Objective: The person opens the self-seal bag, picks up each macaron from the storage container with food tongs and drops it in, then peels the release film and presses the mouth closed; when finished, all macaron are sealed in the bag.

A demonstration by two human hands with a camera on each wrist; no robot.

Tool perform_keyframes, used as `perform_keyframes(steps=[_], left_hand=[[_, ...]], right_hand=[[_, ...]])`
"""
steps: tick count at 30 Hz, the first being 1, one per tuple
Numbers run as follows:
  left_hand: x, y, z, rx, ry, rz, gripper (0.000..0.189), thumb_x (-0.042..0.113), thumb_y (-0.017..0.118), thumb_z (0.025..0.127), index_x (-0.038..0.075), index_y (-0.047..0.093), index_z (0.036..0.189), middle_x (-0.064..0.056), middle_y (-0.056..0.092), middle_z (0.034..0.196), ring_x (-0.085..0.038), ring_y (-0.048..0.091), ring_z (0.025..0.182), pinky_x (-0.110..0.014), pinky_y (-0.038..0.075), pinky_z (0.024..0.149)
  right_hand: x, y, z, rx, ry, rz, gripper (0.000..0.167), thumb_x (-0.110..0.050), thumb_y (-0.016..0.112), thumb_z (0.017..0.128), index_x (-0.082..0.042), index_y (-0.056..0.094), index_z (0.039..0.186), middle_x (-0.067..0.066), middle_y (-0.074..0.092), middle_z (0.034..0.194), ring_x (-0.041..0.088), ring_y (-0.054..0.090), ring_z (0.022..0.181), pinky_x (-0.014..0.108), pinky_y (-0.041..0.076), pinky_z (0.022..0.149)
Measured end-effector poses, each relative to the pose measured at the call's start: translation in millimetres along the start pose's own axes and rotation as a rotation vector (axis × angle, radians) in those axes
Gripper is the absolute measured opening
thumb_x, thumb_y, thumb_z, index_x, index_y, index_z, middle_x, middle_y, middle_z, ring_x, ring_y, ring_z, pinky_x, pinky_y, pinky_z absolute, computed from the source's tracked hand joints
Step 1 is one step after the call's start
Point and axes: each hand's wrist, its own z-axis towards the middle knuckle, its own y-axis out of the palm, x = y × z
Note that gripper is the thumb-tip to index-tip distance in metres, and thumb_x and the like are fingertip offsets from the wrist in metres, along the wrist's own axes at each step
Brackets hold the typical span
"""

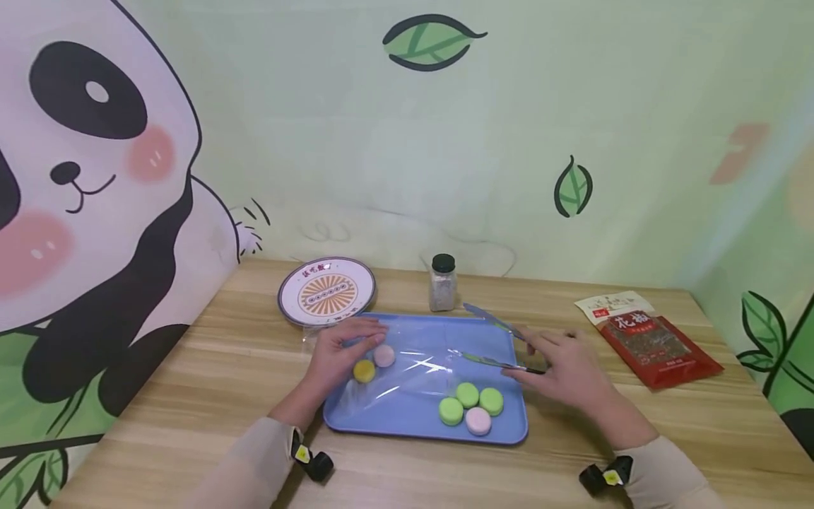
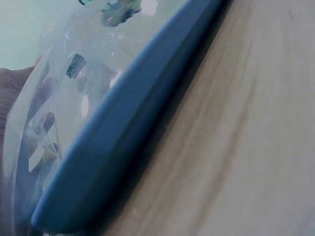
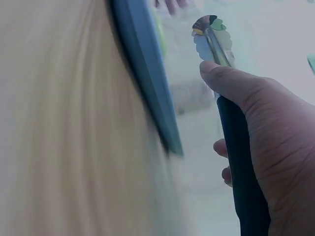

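Note:
My right hand (image 1: 562, 364) grips a pair of metal tongs (image 1: 486, 360) by dark handles; in the right wrist view the thumb lies along the handle (image 3: 236, 157). The tongs' arms are spread apart over the right side of a blue tray (image 1: 420, 433), with nothing between their tips. My left hand (image 1: 343, 350) holds a clear plastic bag (image 1: 407, 371) spread across the tray. A yellow macaron (image 1: 364, 371) and a pink macaron (image 1: 384, 355) lie at the bag's left end, beside the left thumb. Several green macarons (image 1: 451, 411) and another pink macaron (image 1: 478, 420) sit on the tray's near right corner.
Behind the tray's left corner is a patterned plate (image 1: 292, 300). A black-capped spice jar (image 1: 443, 286) stands at the tray's far edge. To the right lies a red packet (image 1: 655, 346), partly over a pale one (image 1: 613, 302). A painted wall rises behind the wooden table.

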Motion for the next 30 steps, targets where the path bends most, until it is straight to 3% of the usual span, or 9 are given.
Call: perform_keyframes(steps=[5,11,20,23,26,30], left_hand=[[2.2,-1.2,2.2,0.0,0.001,0.011,0.015,-0.006,0.075,0.085,-0.008,0.074,0.1,-0.022,0.073,0.105,-0.044,0.062,0.114,-0.032,0.045,0.106],[4.6,-1.0,1.4,-0.012,-0.033,0.011,0.015,-0.004,0.075,0.086,-0.007,0.075,0.1,-0.021,0.073,0.108,-0.04,0.063,0.116,-0.031,0.044,0.107],[5.1,1.6,0.4,-0.015,-0.042,0.013,0.015,-0.004,0.074,0.087,-0.009,0.074,0.1,-0.024,0.072,0.109,-0.045,0.062,0.115,-0.031,0.044,0.106],[0.6,2.2,0.8,-0.011,-0.025,0.009,0.014,-0.005,0.075,0.086,-0.008,0.074,0.1,-0.022,0.073,0.107,-0.044,0.063,0.114,-0.032,0.044,0.106],[-13.5,0.9,0.8,-0.007,-0.012,0.008,0.014,-0.001,0.077,0.086,-0.001,0.077,0.1,-0.014,0.075,0.106,-0.035,0.065,0.113,-0.032,0.045,0.105],[-8.5,0.0,0.1,-0.009,-0.025,0.007,0.014,0.0,0.077,0.086,-0.001,0.077,0.1,-0.013,0.075,0.106,-0.033,0.065,0.113,-0.031,0.045,0.105]], right_hand=[[20,-8,-25.7,0.019,0.071,0.063,0.062,-0.054,0.088,0.069,-0.016,0.073,0.116,-0.016,0.058,0.071,0.001,0.04,0.057,0.032,0.037,0.069],[21,-14,-47.8,-0.042,0.065,0.205,0.049,-0.051,0.088,0.072,-0.018,0.073,0.106,-0.019,0.056,0.071,-0.001,0.039,0.054,0.018,0.029,0.047],[16,-23,-68.3,-0.07,0.042,0.25,0.053,-0.049,0.09,0.07,-0.02,0.072,0.109,-0.02,0.056,0.075,-0.002,0.039,0.055,0.012,0.028,0.049],[16,-27,-72.6,-0.072,0.04,0.242,0.055,-0.05,0.09,0.069,-0.021,0.071,0.112,-0.02,0.056,0.077,-0.002,0.039,0.057,0.012,0.028,0.05],[15,-30,-74.8,-0.065,0.053,0.188,0.06,-0.054,0.09,0.068,-0.021,0.072,0.114,-0.021,0.056,0.077,-0.003,0.04,0.057,0.013,0.031,0.05],[13,-32,-74.3,-0.034,0.093,0.037,0.066,-0.059,0.089,0.065,-0.018,0.073,0.114,-0.02,0.056,0.074,-0.003,0.038,0.054,0.018,0.031,0.047]])
